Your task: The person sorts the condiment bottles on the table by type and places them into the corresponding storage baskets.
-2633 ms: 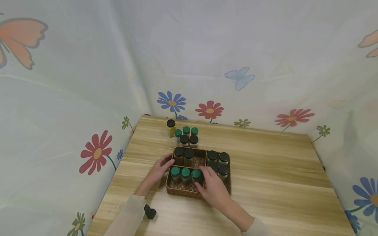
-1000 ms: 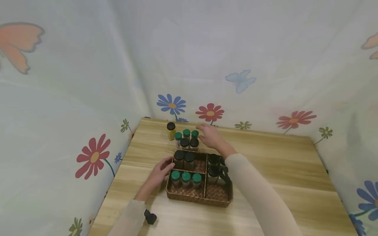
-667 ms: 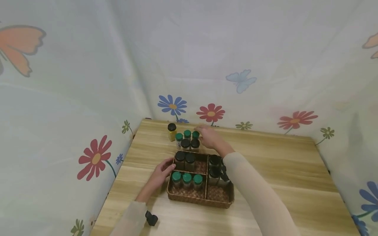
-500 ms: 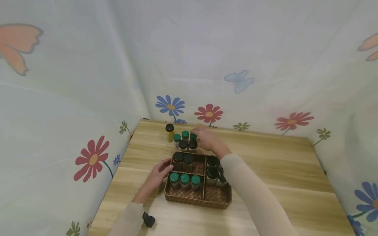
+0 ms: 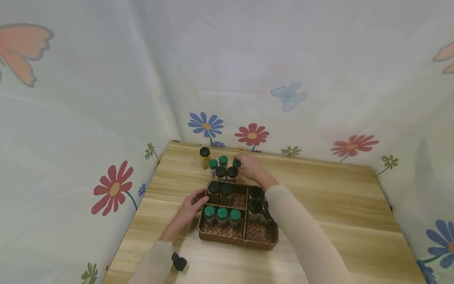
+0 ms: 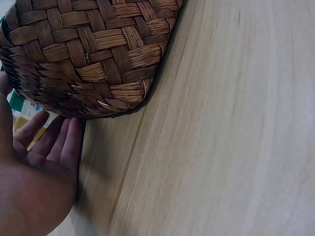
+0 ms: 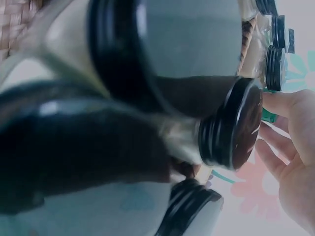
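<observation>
In the head view, my right hand (image 5: 250, 167) pinches a small green-capped spice jar (image 5: 237, 163) by its cap, behind the basket. Beside it stand two more green-capped jars (image 5: 223, 160) and two black-lidded jars (image 5: 232, 172). My left hand (image 5: 189, 207) touches the left side of the woven divided basket (image 5: 234, 240), its fingers loosely extended along the weave in the left wrist view. Three green-capped jars (image 5: 222, 214) sit in the front left compartment, and two black-lidded jars (image 5: 226, 190) in the back left one. Several black-lidded jars (image 5: 255, 193) fill part of the right compartment, partly hidden by my sleeve.
A yellow jar with a black lid (image 5: 204, 158) stands at the back left of the wooden table (image 5: 330, 197). A black strap-like piece (image 5: 179, 262) shows by the left sleeve. A flower-printed curtain (image 5: 301, 118) encloses the table.
My right hand has left the basket's front compartment, reached to the jars behind, taken a green-capped jar and shifted it slightly right, away from its neighbour. The left hand stays at the basket.
</observation>
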Tool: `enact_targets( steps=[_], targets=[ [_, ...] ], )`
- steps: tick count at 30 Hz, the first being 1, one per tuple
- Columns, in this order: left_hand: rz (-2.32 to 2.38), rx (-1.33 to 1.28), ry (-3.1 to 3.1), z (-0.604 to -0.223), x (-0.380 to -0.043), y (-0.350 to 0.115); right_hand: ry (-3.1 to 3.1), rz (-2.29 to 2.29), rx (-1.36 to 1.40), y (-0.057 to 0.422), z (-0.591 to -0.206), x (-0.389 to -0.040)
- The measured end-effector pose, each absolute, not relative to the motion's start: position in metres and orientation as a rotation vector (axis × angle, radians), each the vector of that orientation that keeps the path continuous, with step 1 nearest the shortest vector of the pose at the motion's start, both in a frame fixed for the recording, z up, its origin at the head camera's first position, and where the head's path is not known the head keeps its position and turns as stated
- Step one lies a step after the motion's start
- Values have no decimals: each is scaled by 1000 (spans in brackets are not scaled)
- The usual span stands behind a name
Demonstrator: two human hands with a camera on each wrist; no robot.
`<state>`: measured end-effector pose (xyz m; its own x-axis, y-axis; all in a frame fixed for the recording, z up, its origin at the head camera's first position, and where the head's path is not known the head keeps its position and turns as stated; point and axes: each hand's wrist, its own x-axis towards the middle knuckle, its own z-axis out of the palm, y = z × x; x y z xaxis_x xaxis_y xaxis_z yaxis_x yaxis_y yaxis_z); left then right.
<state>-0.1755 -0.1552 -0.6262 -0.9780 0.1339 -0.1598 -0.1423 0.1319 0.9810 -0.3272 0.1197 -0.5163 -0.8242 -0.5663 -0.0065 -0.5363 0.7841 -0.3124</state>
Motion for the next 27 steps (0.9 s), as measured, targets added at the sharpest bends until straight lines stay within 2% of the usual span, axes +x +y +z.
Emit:
enact_targets(
  steps=[27],
  targets=[
    [1990, -27, 2157, -629, -173, -155, 2835, -599, -923, 154, -516, -310]
  ],
)
